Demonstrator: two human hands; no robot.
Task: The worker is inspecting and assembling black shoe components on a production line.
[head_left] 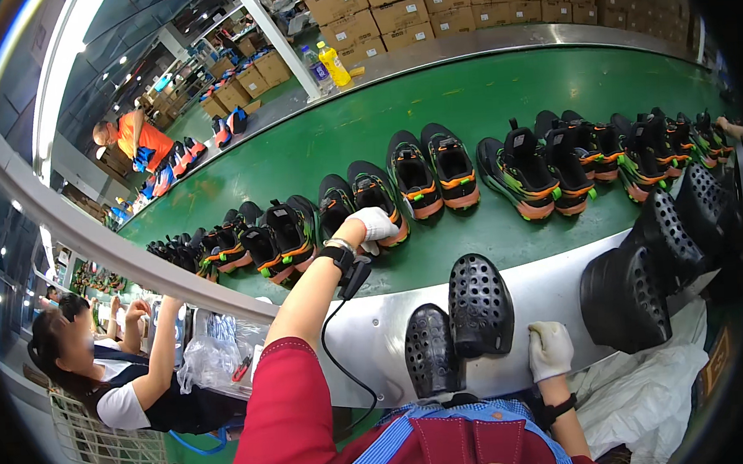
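Observation:
My left hand (374, 226), in a white knit glove, reaches forward to the green conveyor belt. Its fingers curl round the heel end of a black sneaker (372, 186) with orange and green trim; the fingertips are partly hidden. Beside that shoe stands a matching sneaker (334, 199). My right hand (551, 349), also gloved, is closed in a loose fist over the metal ledge, with nothing visible in it. Left of it are two black foot-shaped forms full of round holes: one form (480, 306) lies on the ledge, the other form (431, 351) leans nearer to me.
More sneaker pairs (431, 174) line the belt (316, 138) on both sides. Larger black perforated forms (623, 299) stand at the ledge's right end. A co-worker (102, 372) sits at left beside clear plastic bags (206, 362). Bottles (333, 63) stand across the belt.

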